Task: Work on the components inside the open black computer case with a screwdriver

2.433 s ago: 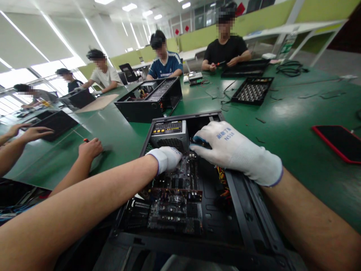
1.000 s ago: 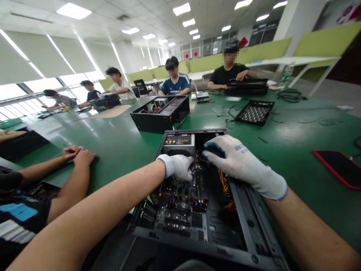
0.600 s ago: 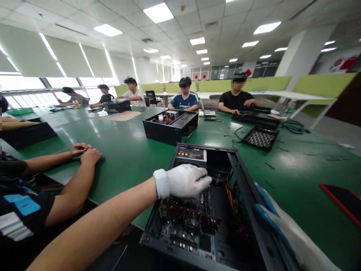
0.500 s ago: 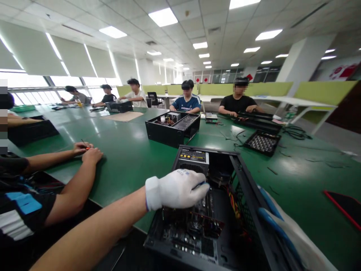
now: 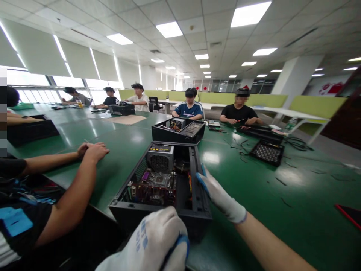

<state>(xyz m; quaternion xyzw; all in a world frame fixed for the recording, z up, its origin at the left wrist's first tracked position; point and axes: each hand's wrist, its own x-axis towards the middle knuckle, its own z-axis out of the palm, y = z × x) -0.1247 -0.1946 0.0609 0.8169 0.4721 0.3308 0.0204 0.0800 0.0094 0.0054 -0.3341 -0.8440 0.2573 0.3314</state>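
An uncovered black computer case (image 5: 162, 214) lies on the green table before me. Inside it are a grey power supply (image 5: 160, 158), a motherboard (image 5: 159, 180) with a purple connector, and some coloured cables (image 5: 190, 182). My left hand (image 5: 160, 237), in a white glove with blue on the palm side, is closed just in front of the near wall of the case. Its curled fingers hide whatever may be in them. My right hand (image 5: 221, 194), gloved alike, rests its outstretched fingers against the right side of the case.
Another open computer case (image 5: 179, 130) stands right behind. A black tray of small parts (image 5: 267, 151) and loose cables (image 5: 297, 143) lie to the right. A co-worker's hands (image 5: 94, 150) rest at the left. More people sit across the table.
The computer case has shifted left and turned straighter to me. My left hand has come out of the case to its near side. My right hand has moved forward along the case's right side.
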